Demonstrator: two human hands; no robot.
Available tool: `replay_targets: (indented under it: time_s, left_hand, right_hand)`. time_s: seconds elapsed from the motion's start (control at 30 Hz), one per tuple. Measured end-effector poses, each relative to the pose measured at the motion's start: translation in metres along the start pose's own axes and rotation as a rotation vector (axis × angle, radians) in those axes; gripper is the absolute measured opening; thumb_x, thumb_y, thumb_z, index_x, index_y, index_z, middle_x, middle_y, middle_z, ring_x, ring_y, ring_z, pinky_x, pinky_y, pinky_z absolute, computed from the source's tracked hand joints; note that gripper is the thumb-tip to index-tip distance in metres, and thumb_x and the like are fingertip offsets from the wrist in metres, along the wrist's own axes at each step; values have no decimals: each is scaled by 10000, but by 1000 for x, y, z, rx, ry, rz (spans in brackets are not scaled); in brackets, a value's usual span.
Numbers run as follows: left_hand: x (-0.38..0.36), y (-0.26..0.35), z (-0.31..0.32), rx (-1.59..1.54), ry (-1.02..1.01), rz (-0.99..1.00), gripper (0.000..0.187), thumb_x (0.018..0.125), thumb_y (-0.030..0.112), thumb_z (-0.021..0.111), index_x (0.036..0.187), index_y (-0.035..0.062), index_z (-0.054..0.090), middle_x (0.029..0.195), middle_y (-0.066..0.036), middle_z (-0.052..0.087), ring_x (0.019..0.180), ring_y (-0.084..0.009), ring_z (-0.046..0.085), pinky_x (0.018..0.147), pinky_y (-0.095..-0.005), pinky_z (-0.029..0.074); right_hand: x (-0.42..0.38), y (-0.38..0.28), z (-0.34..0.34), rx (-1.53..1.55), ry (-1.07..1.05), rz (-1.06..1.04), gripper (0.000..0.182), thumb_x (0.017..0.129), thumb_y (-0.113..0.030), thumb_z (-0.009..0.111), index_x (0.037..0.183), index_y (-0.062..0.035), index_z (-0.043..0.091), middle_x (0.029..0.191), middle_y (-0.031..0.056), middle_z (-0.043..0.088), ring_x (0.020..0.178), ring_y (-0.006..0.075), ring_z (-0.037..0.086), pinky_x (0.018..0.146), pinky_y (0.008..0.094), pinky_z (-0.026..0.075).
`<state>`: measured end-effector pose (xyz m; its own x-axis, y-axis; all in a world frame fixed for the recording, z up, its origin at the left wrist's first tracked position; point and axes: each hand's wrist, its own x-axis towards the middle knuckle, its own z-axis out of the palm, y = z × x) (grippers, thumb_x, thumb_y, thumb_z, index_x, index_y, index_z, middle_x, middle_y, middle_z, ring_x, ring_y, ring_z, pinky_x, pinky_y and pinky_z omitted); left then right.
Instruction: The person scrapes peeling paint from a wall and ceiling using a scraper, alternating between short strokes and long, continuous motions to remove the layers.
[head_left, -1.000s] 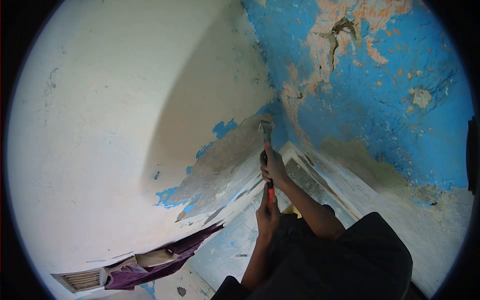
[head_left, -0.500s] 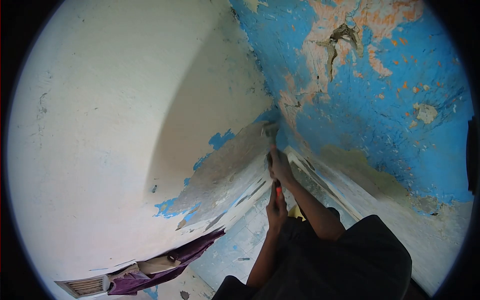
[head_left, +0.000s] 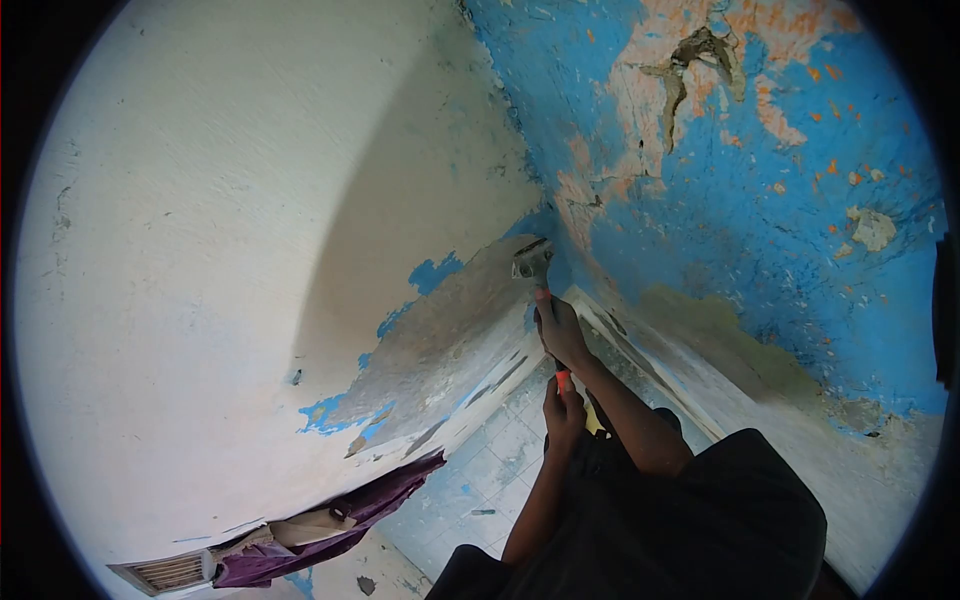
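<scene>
I have the right hand's fingers [head_left: 556, 318] closed around the scraper's [head_left: 532, 262] upper handle and the left hand's fingers [head_left: 566, 394] curled round its lower end. Compared with the first frame, the left hand sits further right and the handle leans more. The scraper's head is by the corner, over the bare grey patch [head_left: 450, 315]; I can't tell if it touches. The blue wall [head_left: 690, 220] closes in alongside.

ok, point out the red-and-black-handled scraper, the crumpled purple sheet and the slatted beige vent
Scraper [head_left: 532, 262]: head view, on its metal head.
Purple sheet [head_left: 250, 569]: head view, near its left end.
Vent [head_left: 172, 574]: head view, middle of its slats.
</scene>
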<state>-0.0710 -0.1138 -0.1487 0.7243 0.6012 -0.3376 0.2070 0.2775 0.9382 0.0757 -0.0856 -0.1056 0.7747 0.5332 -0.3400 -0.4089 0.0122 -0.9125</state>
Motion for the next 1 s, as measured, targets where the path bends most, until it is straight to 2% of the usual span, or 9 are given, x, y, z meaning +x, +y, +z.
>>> replay_targets:
  time_s: [0.03, 0.13, 0.23, 0.33, 0.4, 0.5, 0.53, 0.77, 1.0]
  left_hand:
    - [1, 0, 2, -17, -7, -20, 273, 969, 272, 450, 1016, 8, 500, 601, 22, 458, 497, -46, 407, 452, -226, 323]
    - [8, -21, 0, 1, -34, -52, 315, 970, 323, 441, 929, 17, 505, 595, 13, 471, 488, -54, 425, 441, -233, 333]
    - [31, -32, -1, 83, -22, 24, 376, 969, 371, 429, 855, 22, 509, 589, 2, 487, 489, -63, 449, 434, -245, 346]
    - [34, -29, 1, 123, -40, 57, 408, 969, 387, 424, 809, 21, 506, 587, -11, 502, 486, -69, 459, 433, -254, 351]
    - [31, -31, 2, 144, -43, 71, 413, 970, 377, 426, 773, 19, 486, 562, -15, 495, 470, -78, 461, 429, -261, 358]
    - [25, -45, 8, -12, -61, 7, 404, 971, 366, 430, 767, 22, 479, 546, -14, 493, 465, -89, 479, 424, -259, 362]
    - [27, -43, 10, -69, -43, -31, 369, 944, 325, 499, 735, 21, 501, 531, -19, 499, 444, -101, 485, 404, -256, 354]
    - [32, -30, 18, -7, -26, -273, 317, 847, 245, 611, 635, 25, 529, 532, -41, 533, 416, -105, 475, 385, -262, 332]
    - [53, -26, 16, 220, 29, -78, 357, 814, 273, 652, 659, -32, 550, 577, -90, 588, 511, -148, 568, 447, -311, 417]
  right_hand:
    - [-3, -2, -1, -8, -2, 33, 519, 957, -475, 407, 662, -52, 467, 501, -1, 391, 429, 111, 401, 427, 288, 339]
    - [8, 22, 3, -132, 85, -246, 518, 947, -507, 401, 653, -84, 442, 467, -39, 363, 361, 65, 362, 363, 242, 291]
    - [16, 16, 3, -119, 97, -284, 514, 953, -486, 408, 651, -71, 447, 487, -30, 377, 410, 66, 374, 409, 237, 303]
    - [19, -2, -2, -134, 87, -295, 471, 966, -412, 426, 764, 5, 509, 573, 65, 460, 541, 149, 415, 536, 311, 372]
    - [15, 12, -2, -205, 76, -259, 470, 965, -409, 428, 770, 10, 513, 573, 74, 460, 545, 149, 411, 534, 315, 371]
    - [6, 18, -5, -296, 65, -259, 466, 963, -406, 437, 778, 14, 519, 564, 82, 453, 539, 153, 407, 530, 323, 370]
    - [8, 15, -4, -323, 63, -270, 464, 961, -405, 442, 780, 15, 521, 559, 85, 450, 535, 155, 405, 528, 325, 370]
    - [6, 16, -4, -323, 74, -330, 434, 955, -381, 468, 796, 18, 534, 535, 92, 434, 514, 150, 399, 515, 322, 365]
    - [10, -9, 2, -293, 109, -464, 406, 949, -359, 484, 818, 19, 553, 521, 125, 459, 466, 179, 410, 482, 338, 361]
